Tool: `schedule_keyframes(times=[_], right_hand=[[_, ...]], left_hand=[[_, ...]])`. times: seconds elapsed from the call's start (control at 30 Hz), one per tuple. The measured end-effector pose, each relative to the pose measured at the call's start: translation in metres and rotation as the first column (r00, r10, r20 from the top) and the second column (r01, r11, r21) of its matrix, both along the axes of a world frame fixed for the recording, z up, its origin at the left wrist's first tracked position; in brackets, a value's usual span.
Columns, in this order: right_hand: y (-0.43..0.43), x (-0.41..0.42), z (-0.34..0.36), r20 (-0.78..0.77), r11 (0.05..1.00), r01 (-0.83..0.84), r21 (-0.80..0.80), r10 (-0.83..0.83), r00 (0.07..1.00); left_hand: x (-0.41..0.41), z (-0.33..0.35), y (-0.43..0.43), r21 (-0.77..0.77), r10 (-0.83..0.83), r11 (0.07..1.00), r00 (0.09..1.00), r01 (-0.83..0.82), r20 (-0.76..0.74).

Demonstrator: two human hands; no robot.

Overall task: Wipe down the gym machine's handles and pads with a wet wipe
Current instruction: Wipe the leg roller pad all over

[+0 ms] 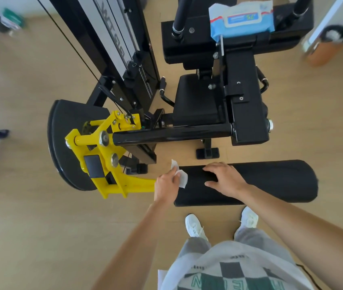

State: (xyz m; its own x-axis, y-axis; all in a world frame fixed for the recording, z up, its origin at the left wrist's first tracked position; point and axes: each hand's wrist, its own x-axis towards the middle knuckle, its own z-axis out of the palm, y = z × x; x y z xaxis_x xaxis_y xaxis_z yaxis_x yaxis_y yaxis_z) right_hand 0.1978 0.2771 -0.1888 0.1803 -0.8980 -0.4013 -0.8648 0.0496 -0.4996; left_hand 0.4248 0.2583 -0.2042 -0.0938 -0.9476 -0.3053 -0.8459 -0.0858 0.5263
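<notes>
Left hand (167, 183) pinching crumpled white wipe (182, 178), right hand (226, 178) spread on black pad (275, 181)

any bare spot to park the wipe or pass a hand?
Free: roller pad right of the right hand; seat pad between weight stack and frame column. Crowded: roller's left end, where the left hand holds the wipe by the yellow arm; top pad under the wipe pack.

Left hand (167, 183) pinching, right hand (225, 177) spread flat.
</notes>
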Motion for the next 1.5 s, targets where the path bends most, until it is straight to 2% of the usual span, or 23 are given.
schedule_keyframes(times=[0.1,0.2,0.3,0.6,0.7,1.1,1.27,1.5], right_hand=[[-0.002,0.001,0.002,-0.014,1.000,-0.001,0.020,0.001,1.000],[-0.003,0.001,0.003,-0.031,0.999,-0.003,0.038,0.004,1.000],[-0.001,0.003,0.004,-0.022,1.000,0.009,0.030,-0.008,1.000],[-0.001,0.004,0.006,-0.002,0.998,0.035,0.059,-0.035,0.999],[-0.002,0.004,0.008,-0.010,0.997,0.039,0.063,-0.039,0.999],[0.002,0.007,0.010,-0.012,0.995,0.071,0.069,-0.070,0.997],[0.001,0.008,0.010,-0.056,0.997,0.035,0.072,-0.030,0.998],[-0.014,0.029,0.017,-0.182,0.977,-0.126,0.170,0.156,0.971]], left_hand=[[0.001,0.002,-0.004,0.015,0.006,1.000,1.000,-0.006,0.015],[0.007,0.006,0.007,-0.018,0.093,0.996,0.995,-0.092,0.033],[0.014,0.008,0.030,-0.028,0.090,0.996,0.994,-0.089,0.060],[-0.004,0.006,0.014,0.002,0.106,0.994,0.994,-0.106,-0.036],[-0.005,0.009,0.009,0.017,0.086,0.996,0.996,-0.086,-0.024],[0.002,0.015,0.023,-0.108,0.201,0.975,0.979,-0.197,0.028],[-0.009,0.017,-0.006,-0.060,0.098,0.994,0.995,-0.096,0.029],[-0.013,0.018,-0.017,0.029,0.026,0.999,0.999,-0.027,0.038]])
